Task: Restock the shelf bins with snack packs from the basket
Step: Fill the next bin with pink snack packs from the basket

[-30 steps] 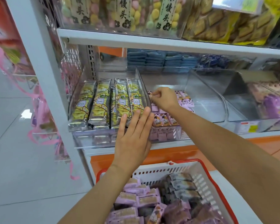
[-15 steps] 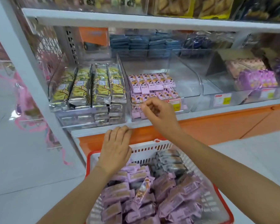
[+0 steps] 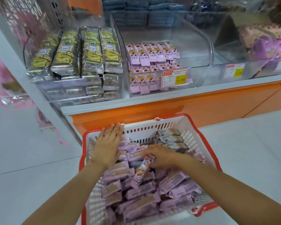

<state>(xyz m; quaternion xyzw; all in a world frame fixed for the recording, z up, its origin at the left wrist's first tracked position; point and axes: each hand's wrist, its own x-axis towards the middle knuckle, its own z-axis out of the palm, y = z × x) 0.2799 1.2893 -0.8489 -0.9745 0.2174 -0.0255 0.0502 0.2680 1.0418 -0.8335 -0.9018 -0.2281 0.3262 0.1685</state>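
Beneath both hands, purple snack packs [image 3: 146,205] fill the red-rimmed basket [image 3: 152,127]. The left hand [image 3: 108,145] lies flat, fingers straight, on packs; the right hand [image 3: 161,155], just beside it, is blurred, its grasp unclear. Beyond them stands the half-filled shelf bin [image 3: 193,46].

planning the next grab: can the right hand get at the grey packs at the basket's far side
Probably yes: the grey packs lie uncovered and on top, just beyond the right hand, with nothing between.
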